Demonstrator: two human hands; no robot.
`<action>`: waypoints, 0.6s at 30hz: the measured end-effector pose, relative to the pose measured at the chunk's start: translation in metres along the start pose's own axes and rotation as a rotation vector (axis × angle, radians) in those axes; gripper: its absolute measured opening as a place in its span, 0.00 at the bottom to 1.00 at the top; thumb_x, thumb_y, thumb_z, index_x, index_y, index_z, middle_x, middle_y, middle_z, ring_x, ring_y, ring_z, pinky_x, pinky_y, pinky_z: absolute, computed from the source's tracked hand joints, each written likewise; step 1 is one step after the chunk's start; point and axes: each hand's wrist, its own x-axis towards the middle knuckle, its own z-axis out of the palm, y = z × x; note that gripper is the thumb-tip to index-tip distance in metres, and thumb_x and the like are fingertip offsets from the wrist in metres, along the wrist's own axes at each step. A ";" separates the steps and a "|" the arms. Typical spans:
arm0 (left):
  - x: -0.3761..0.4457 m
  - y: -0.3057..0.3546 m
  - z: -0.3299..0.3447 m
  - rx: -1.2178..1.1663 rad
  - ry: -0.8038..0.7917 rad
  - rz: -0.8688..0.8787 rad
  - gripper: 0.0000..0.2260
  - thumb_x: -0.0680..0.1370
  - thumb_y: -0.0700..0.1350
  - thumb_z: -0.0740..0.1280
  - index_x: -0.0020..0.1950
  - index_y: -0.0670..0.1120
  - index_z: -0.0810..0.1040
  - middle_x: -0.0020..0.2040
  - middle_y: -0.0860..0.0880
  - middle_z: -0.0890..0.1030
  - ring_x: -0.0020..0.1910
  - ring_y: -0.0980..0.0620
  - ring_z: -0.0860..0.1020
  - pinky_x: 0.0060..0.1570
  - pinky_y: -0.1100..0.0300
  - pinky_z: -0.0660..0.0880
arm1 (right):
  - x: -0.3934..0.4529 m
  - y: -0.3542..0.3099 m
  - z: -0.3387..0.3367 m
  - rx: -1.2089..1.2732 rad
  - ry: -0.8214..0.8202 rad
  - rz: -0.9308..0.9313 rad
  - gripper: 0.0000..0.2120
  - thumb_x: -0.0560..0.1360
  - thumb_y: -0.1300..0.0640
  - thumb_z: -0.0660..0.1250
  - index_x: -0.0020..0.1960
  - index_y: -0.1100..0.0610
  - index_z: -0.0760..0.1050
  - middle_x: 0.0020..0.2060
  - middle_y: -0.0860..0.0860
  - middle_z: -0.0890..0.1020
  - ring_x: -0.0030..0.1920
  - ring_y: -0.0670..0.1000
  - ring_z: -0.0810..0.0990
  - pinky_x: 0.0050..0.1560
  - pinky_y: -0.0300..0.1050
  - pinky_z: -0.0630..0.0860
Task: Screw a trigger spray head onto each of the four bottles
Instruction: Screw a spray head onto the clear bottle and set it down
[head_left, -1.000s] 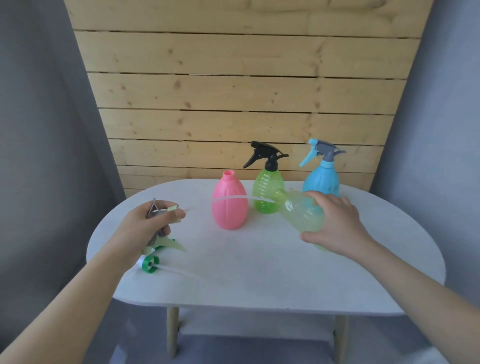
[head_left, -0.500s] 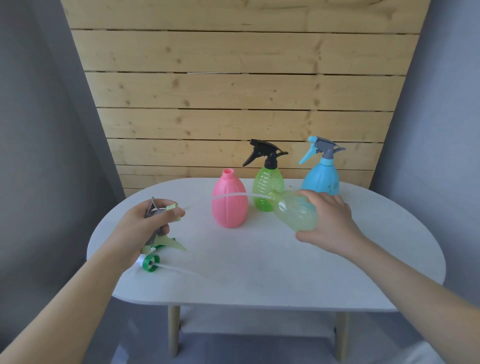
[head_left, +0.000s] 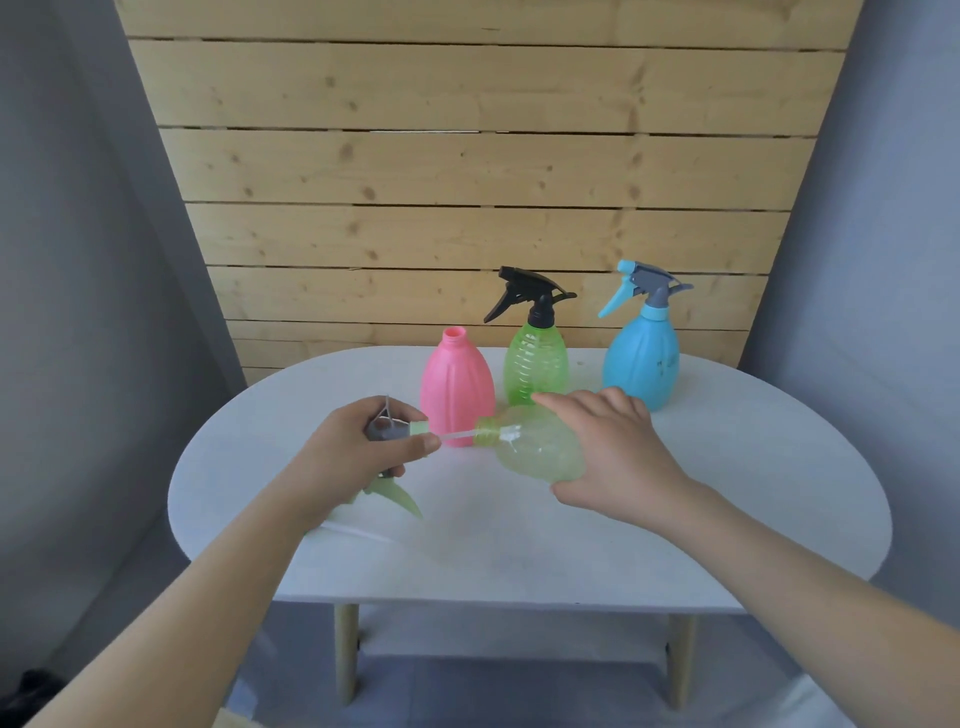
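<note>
My right hand (head_left: 613, 457) grips a pale green clear bottle (head_left: 535, 449), tipped on its side with its neck to the left. My left hand (head_left: 358, 452) holds a grey and light green trigger head (head_left: 395, 428); its white dip tube (head_left: 457, 435) runs into the bottle's neck, and a gap remains between head and neck. A pink bottle (head_left: 456, 382) stands open-necked just behind them. At the back stand a green bottle (head_left: 536, 364) with a black head and a blue bottle (head_left: 642, 361) with a blue-grey head.
A second trigger head (head_left: 397, 499), green with a white tube, lies on the white oval table (head_left: 727, 493) under my left wrist, partly hidden. A wooden plank wall rises behind the table, with grey walls on both sides.
My left hand carried the trigger head right, toward the bottle, and more of the tube has slid inside the neck. My right hand lowered the bottle and brought it left. The camera came closer.
</note>
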 end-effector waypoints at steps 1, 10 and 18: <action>0.001 0.002 0.005 0.006 -0.017 0.005 0.13 0.67 0.52 0.77 0.46 0.51 0.80 0.28 0.54 0.78 0.24 0.60 0.75 0.23 0.66 0.66 | 0.000 -0.002 0.001 0.007 -0.013 -0.023 0.42 0.62 0.48 0.71 0.72 0.43 0.57 0.63 0.45 0.71 0.59 0.52 0.64 0.56 0.43 0.56; 0.014 0.012 0.024 -0.014 -0.127 0.025 0.11 0.69 0.48 0.76 0.48 0.50 0.79 0.37 0.49 0.76 0.26 0.60 0.76 0.22 0.69 0.67 | -0.004 0.011 -0.012 0.253 -0.123 -0.018 0.40 0.57 0.36 0.75 0.65 0.40 0.64 0.53 0.45 0.75 0.55 0.49 0.68 0.54 0.43 0.65; 0.015 0.019 0.030 0.032 -0.266 0.022 0.13 0.65 0.52 0.77 0.45 0.57 0.78 0.31 0.53 0.79 0.27 0.58 0.74 0.24 0.62 0.64 | -0.007 0.030 -0.018 0.775 -0.397 0.080 0.32 0.58 0.40 0.76 0.60 0.37 0.73 0.50 0.40 0.82 0.49 0.36 0.79 0.52 0.35 0.72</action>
